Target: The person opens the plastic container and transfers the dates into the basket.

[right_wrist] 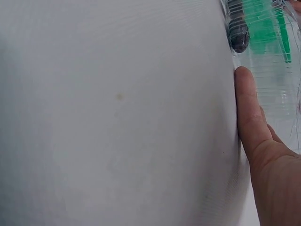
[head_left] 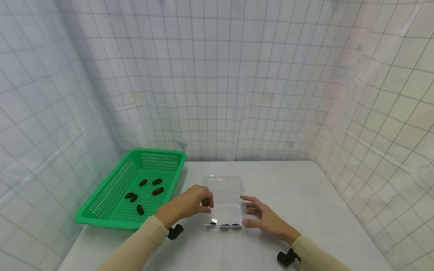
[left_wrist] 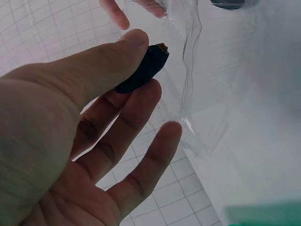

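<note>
Left hand (left_wrist: 70, 141): pinching a dark date (left_wrist: 143, 68) between thumb and forefinger, other fingers spread, just beside the clear box (head_left: 223, 201).
Right hand (head_left: 266, 218): fingers lying straight, touching the box's right side.
Risk: the light box is likely sliding or tipping if nudged.
Risk: the date may be slipping from a loose pinch onto the table (head_left: 305, 195).

A: What bounds the work area?

B: Gridded sheet walls (head_left: 217, 94) close the table (head_left: 305, 195) on the left, rear and right. The green basket (head_left: 101, 216) occupies the left rear corner.

A: What lies at the centre?

B: The clear container (head_left: 224, 188), flanked by the left hand (head_left: 190, 205) and right hand (head_left: 266, 220).

A: Where is open passage?

B: Across the bare tabletop right of the container, behind it toward the rear wall, and along the near edge between the forearms.
</note>
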`<state>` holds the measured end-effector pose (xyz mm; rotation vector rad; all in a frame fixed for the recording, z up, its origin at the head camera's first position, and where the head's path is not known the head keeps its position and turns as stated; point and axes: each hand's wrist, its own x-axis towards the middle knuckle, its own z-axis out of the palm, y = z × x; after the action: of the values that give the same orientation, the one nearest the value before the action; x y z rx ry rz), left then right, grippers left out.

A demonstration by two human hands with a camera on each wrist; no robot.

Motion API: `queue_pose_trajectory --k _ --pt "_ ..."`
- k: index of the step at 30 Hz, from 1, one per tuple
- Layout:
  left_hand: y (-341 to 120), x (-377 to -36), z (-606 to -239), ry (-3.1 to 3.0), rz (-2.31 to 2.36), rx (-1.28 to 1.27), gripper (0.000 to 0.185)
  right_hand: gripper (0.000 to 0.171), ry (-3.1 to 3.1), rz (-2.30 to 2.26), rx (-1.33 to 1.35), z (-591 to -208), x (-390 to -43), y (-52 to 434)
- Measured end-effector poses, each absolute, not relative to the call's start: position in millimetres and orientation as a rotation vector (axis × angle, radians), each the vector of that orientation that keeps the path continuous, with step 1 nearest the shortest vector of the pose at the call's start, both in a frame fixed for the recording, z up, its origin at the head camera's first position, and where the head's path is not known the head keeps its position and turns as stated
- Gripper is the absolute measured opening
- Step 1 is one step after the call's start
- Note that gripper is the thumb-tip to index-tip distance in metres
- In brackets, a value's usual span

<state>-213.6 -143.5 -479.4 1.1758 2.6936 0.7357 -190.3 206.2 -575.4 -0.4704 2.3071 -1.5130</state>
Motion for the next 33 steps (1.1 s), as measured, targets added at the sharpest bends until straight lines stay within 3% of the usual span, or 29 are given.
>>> queue_pose_trajectory --k 20,33 --pt "-168 -212 -465 2.822 0.847 1.238 0.016 0.083 2.311 -1.505 -0.484 -578 -191 211" --pt "-191 -210 -458 2.907 0.899 1.13 0.012 0.086 2.309 -1.511 -0.497 -578 -190 208"
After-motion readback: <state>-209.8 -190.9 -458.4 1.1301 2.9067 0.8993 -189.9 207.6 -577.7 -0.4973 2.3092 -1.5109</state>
